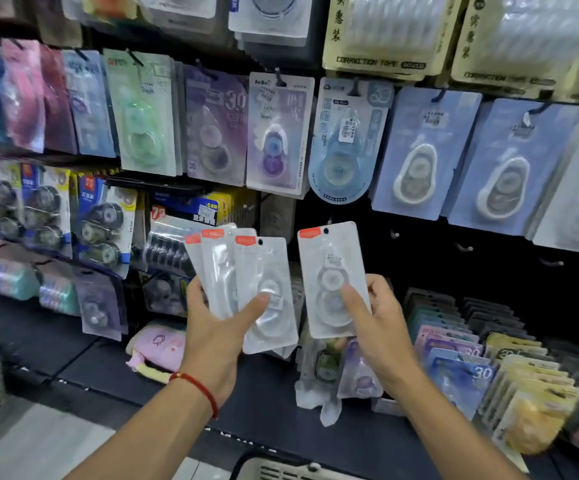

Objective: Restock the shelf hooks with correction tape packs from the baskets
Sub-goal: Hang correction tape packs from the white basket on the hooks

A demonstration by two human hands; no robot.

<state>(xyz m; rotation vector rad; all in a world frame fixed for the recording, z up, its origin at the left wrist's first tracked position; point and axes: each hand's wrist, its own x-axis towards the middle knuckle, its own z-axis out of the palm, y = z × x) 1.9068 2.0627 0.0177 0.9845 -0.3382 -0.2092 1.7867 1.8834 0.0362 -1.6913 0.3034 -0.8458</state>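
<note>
— Where were the packs at that moment?

— My left hand (218, 327) held a fan of correction tape packs (243, 282), thumb pressed on the front one. My right hand (374, 317) pinched a single pack (333, 275), thumb on its face, fingers behind, in front of the dark panel with empty hooks (464, 247).

— How would such a pack handle?

— I judged it light, a stiff card with a smooth, slippery blister. I would hold the lower half, so the hanging hole (326, 231) at the top stayed free for the hook.
</note>
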